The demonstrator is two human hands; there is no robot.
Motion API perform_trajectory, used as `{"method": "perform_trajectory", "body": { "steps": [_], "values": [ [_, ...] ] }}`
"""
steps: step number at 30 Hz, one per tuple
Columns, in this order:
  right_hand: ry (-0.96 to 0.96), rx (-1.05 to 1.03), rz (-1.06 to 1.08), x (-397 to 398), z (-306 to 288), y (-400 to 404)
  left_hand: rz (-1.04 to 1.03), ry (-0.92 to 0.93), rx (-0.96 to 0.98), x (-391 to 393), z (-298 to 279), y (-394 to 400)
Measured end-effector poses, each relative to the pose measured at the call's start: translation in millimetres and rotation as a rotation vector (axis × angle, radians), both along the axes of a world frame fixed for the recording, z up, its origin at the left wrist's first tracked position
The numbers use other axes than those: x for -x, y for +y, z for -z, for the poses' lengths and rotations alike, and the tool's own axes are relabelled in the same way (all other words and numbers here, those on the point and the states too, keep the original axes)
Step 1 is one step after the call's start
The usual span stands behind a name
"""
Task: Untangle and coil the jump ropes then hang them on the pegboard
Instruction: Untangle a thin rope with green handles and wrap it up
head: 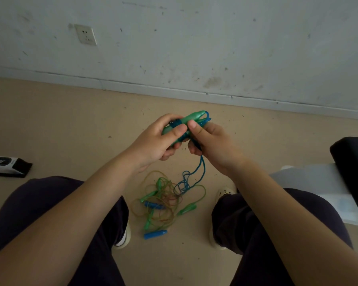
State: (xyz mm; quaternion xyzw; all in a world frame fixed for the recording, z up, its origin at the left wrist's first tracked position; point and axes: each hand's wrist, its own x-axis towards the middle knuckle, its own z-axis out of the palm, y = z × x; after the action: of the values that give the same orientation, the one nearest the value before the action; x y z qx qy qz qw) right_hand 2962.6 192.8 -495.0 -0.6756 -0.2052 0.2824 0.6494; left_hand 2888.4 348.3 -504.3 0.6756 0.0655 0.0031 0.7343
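My left hand (159,139) grips a green jump-rope handle (194,117) with blue rope wound around it. My right hand (211,143) pinches the blue rope (203,168) against that handle. The rope hangs from my hands down to the floor. Between my feet lies a tangled pile of jump ropes (163,201), with thin yellow-green and reddish cords, green handles (187,209) and blue handles (155,234). No pegboard is in view.
I sit with both knees in dark trousers, shoes on a beige floor. A black-and-white box (6,165) lies on the floor at left. A black object on a translucent plastic case (329,186) stands at right. A stained white wall with a socket (85,34) is ahead.
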Motion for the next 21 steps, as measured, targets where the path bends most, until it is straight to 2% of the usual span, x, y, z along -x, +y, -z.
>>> {"method": "perform_trajectory", "body": {
  "steps": [4, 9, 12, 18, 21],
  "values": [
    [0.0, 0.037, -0.021, 2, 2, 1, -0.064, -0.003, 0.015, -3, 4, 0],
    [-0.2, 0.242, -0.042, 6, 5, 6, -0.164, -0.032, -0.019, -6, 7, 2],
    [-0.27, 0.288, -0.054, 10, 3, 8, -0.251, -0.057, -0.008, -8, 8, 5],
    [-0.492, 0.405, -0.158, 16, -5, 8, -0.355, -0.049, -0.289, -13, 17, 10],
    [-0.573, 0.349, -0.132, 10, -9, 1, -0.22, -0.014, -0.337, -12, 16, 12]
  ]
}}
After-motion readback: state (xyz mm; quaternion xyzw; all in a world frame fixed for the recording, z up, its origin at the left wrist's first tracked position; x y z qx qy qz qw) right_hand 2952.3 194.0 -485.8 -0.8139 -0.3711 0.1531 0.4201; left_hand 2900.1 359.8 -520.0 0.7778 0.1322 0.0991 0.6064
